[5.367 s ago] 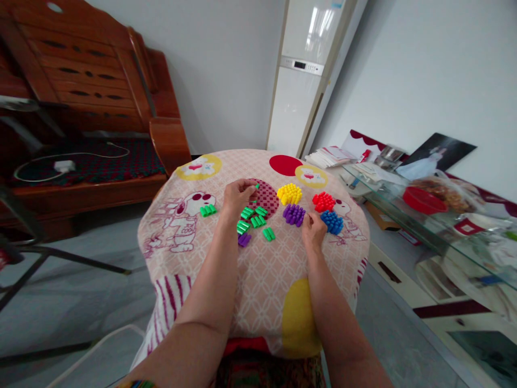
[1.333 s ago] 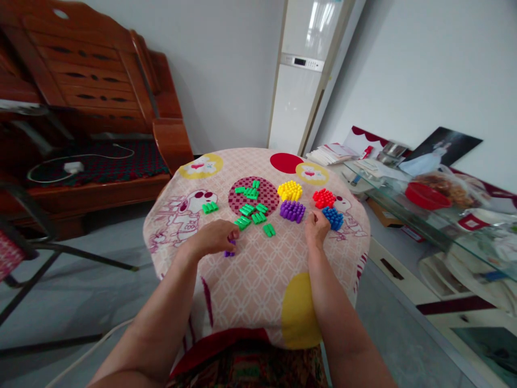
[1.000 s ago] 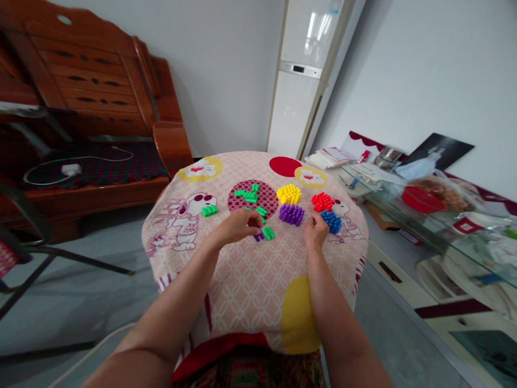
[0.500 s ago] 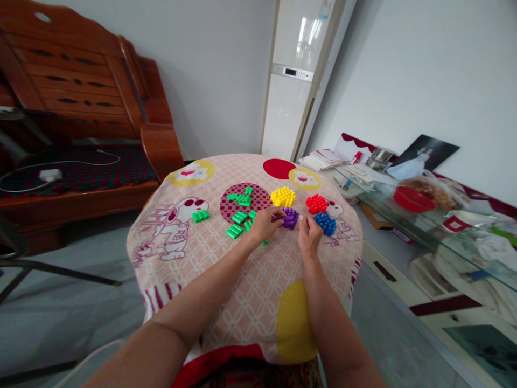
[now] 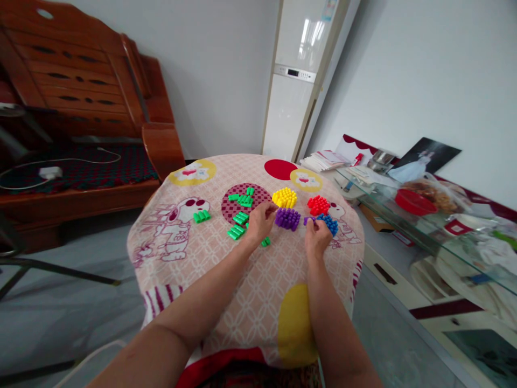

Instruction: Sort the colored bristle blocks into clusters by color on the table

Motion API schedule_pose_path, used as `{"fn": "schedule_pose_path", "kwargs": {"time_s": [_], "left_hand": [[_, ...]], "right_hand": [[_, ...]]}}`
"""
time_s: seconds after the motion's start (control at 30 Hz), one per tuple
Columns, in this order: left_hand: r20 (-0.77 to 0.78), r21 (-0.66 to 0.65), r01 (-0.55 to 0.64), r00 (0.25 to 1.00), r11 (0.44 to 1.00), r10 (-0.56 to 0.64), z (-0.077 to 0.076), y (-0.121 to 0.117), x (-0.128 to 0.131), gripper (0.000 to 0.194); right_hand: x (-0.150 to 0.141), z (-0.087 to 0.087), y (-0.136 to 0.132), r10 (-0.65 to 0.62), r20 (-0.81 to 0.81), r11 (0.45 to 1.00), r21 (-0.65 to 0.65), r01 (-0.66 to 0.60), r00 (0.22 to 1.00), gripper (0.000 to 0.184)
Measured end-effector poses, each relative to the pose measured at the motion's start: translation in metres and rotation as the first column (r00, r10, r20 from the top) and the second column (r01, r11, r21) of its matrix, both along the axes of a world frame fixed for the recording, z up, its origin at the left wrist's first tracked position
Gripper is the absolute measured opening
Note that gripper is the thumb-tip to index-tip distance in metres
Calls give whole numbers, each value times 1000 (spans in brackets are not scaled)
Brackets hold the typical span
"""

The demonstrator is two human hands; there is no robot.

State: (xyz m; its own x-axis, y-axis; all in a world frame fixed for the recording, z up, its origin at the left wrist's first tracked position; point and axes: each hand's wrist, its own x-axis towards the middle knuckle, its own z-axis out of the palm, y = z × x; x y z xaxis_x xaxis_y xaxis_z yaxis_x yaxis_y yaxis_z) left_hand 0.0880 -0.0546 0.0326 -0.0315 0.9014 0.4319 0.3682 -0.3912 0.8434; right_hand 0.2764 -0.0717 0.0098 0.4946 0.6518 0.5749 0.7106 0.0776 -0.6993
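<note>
While the person's right hand (image 5: 318, 237) pinched a purple piece (image 5: 306, 220) beside the blue bunch (image 5: 330, 223), the left hand (image 5: 260, 220) curled next to the purple bunch (image 5: 288, 219), its hold unclear, and a red bunch (image 5: 319, 205) and a yellow bunch (image 5: 285, 198) lay behind.

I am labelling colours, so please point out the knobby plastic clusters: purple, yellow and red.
Purple knobby plastic cluster (image 5: 287, 219), head view: its middle.
Yellow knobby plastic cluster (image 5: 285, 198), head view: its middle.
Red knobby plastic cluster (image 5: 319, 205), head view: its middle.

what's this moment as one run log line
left hand: beside purple block cluster | right hand: holding purple block | green blocks: spread on tablecloth
</note>
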Motion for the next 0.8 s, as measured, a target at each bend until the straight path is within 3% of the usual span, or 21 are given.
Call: {"fn": "schedule_pose_path", "kwargs": {"time_s": [0.13,0.27,0.4,0.6,0.8], "left_hand": [[-103,-84,-81,992,993,72,-4,5,-7,30],[-175,-113,-98,981,989,78,-5,6,-9,35],[-199,-107,-101,977,989,78,-4,5,-9,37],[-203,-74,-123,973,990,106,-8,6,-17,35],[-309,64,-285,906,956,291,4,46,-52,35]], "right_hand": [[-3,-1,5,-65,170,961,-256,108,983,29],[-12,1,6,-26,301,921,-363,140,953,36],[-14,0,5,-10,336,927,-349,135,942,47],[-7,-6,6,-27,276,963,-252,99,961,48],[-6,-11,6,-8,232,992,-119,37,973,52]]}}
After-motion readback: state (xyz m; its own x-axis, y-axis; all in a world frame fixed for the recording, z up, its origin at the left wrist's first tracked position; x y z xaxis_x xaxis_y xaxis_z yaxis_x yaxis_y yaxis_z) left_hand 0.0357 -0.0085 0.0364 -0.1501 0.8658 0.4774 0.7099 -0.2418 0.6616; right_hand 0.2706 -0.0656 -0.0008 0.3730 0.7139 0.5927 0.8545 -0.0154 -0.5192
